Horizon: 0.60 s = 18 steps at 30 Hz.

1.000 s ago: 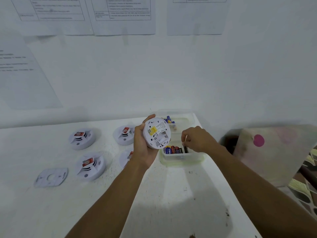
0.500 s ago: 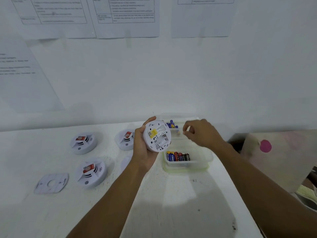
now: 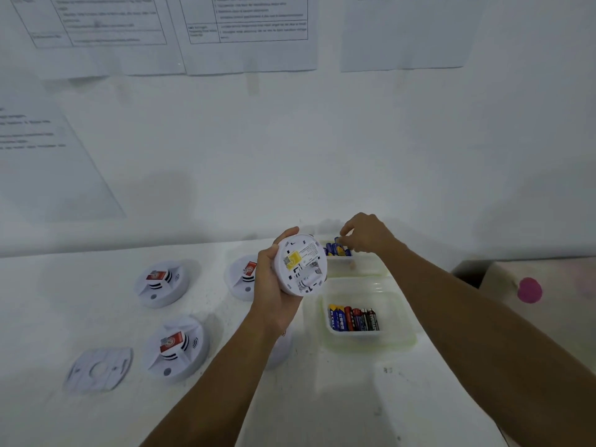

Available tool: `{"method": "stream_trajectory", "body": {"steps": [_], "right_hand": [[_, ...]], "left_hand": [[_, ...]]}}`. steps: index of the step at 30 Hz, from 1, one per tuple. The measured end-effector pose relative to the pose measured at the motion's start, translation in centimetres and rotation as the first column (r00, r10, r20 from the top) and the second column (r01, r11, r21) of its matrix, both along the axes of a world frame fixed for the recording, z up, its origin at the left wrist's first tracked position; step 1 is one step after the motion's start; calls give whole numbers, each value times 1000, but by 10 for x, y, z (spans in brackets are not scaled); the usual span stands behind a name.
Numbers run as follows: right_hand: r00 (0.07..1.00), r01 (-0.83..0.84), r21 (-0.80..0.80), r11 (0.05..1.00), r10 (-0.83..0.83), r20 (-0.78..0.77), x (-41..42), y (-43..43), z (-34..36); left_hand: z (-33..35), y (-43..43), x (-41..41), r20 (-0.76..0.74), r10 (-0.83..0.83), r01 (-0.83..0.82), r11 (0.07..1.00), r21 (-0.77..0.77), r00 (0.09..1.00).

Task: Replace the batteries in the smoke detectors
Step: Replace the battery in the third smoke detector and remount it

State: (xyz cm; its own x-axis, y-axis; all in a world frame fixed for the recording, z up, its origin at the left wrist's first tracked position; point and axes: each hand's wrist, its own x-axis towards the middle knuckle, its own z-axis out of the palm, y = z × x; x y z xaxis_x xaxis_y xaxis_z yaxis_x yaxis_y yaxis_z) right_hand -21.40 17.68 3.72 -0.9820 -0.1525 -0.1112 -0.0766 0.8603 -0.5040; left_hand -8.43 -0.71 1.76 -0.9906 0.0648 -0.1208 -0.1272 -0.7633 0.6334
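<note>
At the white table (image 3: 322,398) under a papered wall (image 3: 322,140), your left hand (image 3: 274,295) grips a round white smoke detector (image 3: 301,264); your right hand (image 3: 366,235) touches blue batteries (image 3: 335,249), grip indiscernible.

Printed sheets (image 3: 248,30) hang on the white wall (image 3: 354,140); a pink-dotted board (image 3: 561,285) stands beside the white table (image 3: 48,317).

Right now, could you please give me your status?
Left hand grips smoke detector. Right hand at blue batteries, far container, grip unclear. Nothing in the way.
</note>
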Motion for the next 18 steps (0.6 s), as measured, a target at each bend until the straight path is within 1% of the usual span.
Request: {"method": "stream_trajectory", "body": {"steps": [4,9,12,14,18], "right_hand": [[998,58,13,998,-57,-6,-2,-12,-6],[996,86,-50,995,-86,13,-3,-11,-7],[993,108,-249,962,-93,72,3,-5,4],[995,83,-384,919,-53,89,15,-1,16],[999,-13,-579,815,39,33,51,4,37]], "left_hand": [[-5,-3,-5,7,-3,2,1000,15,1000],[-6,-4,-6,17,9,-9,1000,14,1000],[-6,-4,-6,17,18,-18,1000,15,1000],[-5,-4,-6,16,16,-16,1000,21,1000],[-1,-1,-4,18,12,-13,999,43,1000]]}}
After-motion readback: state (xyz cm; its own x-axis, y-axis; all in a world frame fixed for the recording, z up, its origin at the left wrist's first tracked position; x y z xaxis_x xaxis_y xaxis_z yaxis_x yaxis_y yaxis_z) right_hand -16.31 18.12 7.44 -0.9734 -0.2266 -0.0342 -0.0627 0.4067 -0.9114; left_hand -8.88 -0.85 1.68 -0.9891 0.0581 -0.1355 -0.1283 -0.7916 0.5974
